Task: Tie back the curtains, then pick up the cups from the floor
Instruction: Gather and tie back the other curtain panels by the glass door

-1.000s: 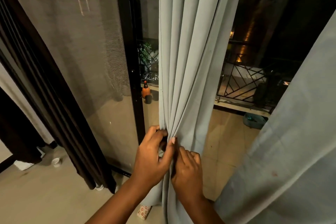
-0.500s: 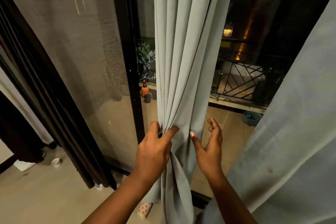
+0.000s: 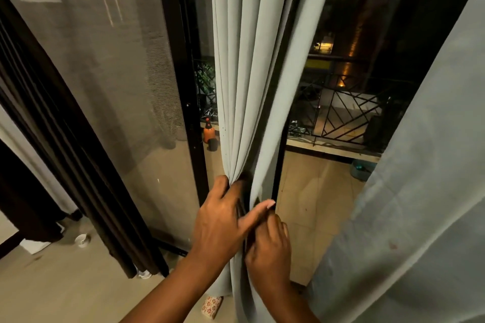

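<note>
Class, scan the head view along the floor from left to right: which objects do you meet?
white cup → dark brown curtain → floral patterned cup → gathered grey curtain → teal basin

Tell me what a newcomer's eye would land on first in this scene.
First, the pale grey curtain hanging down the middle, gathered into folds by two hands: the left hand grips the bunch, the right hand just below it. Next, the dark curtain slanting across the left. Last, a small white cup on the floor at lower left.
</note>
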